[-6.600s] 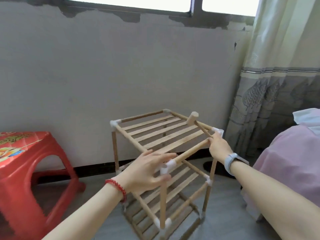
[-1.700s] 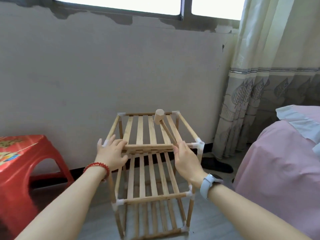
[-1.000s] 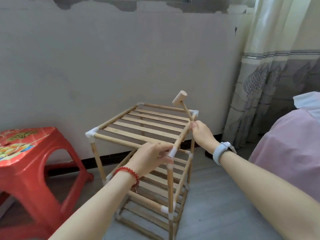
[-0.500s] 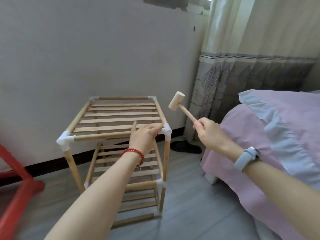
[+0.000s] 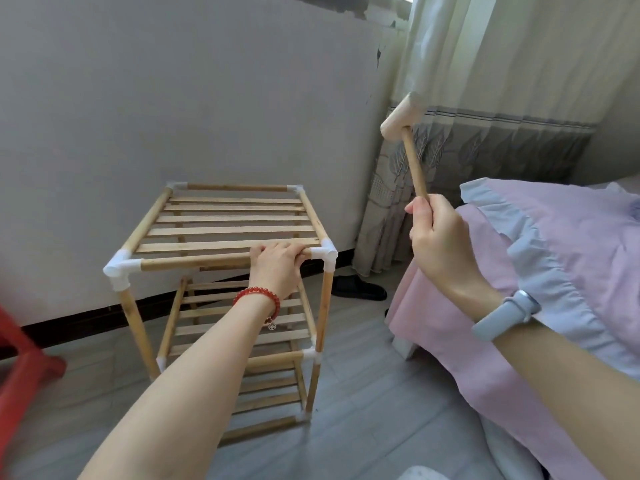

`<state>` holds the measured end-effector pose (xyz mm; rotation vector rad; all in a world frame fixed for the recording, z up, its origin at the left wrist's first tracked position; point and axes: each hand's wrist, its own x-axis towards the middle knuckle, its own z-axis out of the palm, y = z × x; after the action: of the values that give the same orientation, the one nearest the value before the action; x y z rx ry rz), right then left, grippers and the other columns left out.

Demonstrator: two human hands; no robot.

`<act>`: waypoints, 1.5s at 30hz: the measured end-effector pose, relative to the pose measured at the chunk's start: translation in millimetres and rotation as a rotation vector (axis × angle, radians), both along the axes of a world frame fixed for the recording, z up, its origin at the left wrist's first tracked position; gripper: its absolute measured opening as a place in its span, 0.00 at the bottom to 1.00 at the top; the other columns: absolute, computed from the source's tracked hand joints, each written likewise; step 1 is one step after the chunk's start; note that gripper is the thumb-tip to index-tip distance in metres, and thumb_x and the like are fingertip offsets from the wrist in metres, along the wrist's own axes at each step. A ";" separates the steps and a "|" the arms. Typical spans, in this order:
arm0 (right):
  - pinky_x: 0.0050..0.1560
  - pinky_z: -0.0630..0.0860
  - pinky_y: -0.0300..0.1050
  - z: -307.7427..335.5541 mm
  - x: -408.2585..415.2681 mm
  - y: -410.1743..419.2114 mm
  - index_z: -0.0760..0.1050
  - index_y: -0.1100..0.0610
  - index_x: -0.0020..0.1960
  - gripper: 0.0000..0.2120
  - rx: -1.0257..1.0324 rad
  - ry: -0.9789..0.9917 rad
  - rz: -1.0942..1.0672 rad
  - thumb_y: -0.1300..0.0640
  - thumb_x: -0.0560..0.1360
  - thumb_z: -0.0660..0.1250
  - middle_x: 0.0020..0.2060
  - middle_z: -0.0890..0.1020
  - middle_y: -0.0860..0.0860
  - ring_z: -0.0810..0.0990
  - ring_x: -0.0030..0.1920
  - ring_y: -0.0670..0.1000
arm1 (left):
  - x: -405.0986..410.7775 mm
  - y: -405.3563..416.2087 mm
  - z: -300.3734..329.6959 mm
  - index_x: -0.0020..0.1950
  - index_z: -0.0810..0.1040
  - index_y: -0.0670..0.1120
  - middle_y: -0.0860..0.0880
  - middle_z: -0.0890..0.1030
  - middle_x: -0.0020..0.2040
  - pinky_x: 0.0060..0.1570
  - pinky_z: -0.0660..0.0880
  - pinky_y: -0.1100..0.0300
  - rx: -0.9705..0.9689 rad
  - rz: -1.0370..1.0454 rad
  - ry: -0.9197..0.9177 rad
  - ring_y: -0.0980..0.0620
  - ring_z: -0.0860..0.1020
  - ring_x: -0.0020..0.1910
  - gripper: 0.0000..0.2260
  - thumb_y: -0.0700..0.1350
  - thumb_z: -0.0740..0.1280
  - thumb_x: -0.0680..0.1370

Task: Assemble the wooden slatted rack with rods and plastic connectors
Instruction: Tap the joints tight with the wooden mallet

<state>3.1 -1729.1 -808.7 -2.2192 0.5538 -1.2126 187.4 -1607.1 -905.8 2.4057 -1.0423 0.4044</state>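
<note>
The wooden slatted rack (image 5: pixel 221 223) stands upright on the floor by the wall, three shelves high, its rods joined by white plastic connectors (image 5: pixel 121 268). My left hand (image 5: pixel 277 265) grips the top front rod close to the front right corner connector (image 5: pixel 325 254). My right hand (image 5: pixel 440 244) holds a small wooden mallet (image 5: pixel 405 133) by the lower end of its handle. The mallet is raised, head up, to the right of the rack and well above its top shelf. The mallet touches nothing.
A bed with a pink cover (image 5: pixel 554 271) fills the right side. A curtain (image 5: pixel 485 98) hangs behind the mallet. A dark slipper (image 5: pixel 360 291) lies on the floor past the rack. A red plastic stool (image 5: pixel 20 368) shows at the left edge.
My right hand has lifted the mallet higher, so its handle is now near vertical. My left hand stays on the top front rod. The view has come closer to the rack.
</note>
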 end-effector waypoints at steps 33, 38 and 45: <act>0.43 0.71 0.51 -47.8 -1.9 33.2 0.66 0.51 0.45 0.10 0.127 0.562 -0.030 0.49 0.81 0.51 0.40 0.76 0.53 0.76 0.46 0.61 | -8.3 2.6 -3.3 0.65 0.71 0.56 0.55 0.76 0.59 0.62 0.58 0.54 0.066 0.049 -0.061 0.53 0.70 0.61 0.14 0.50 0.52 0.83; 0.39 0.75 0.56 -34.4 -3.1 36.3 0.64 0.51 0.42 0.12 0.209 0.280 0.040 0.50 0.82 0.50 0.32 0.74 0.51 0.76 0.35 0.58 | -11.4 3.2 -9.7 0.65 0.71 0.57 0.55 0.76 0.60 0.65 0.56 0.52 0.040 0.073 -0.121 0.51 0.69 0.62 0.14 0.50 0.52 0.83; 0.36 0.72 0.54 -32.1 -4.8 31.7 0.65 0.51 0.42 0.12 0.113 0.155 0.024 0.49 0.81 0.50 0.28 0.72 0.49 0.73 0.32 0.56 | -20.3 -2.7 -21.4 0.64 0.73 0.55 0.49 0.77 0.56 0.68 0.48 0.46 -0.036 0.180 -0.147 0.46 0.70 0.61 0.13 0.50 0.57 0.81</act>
<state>-1.7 -1697.4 -840.8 -2.2286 0.6387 -0.9773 167.1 -1609.8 -927.2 2.4761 -0.8726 0.6659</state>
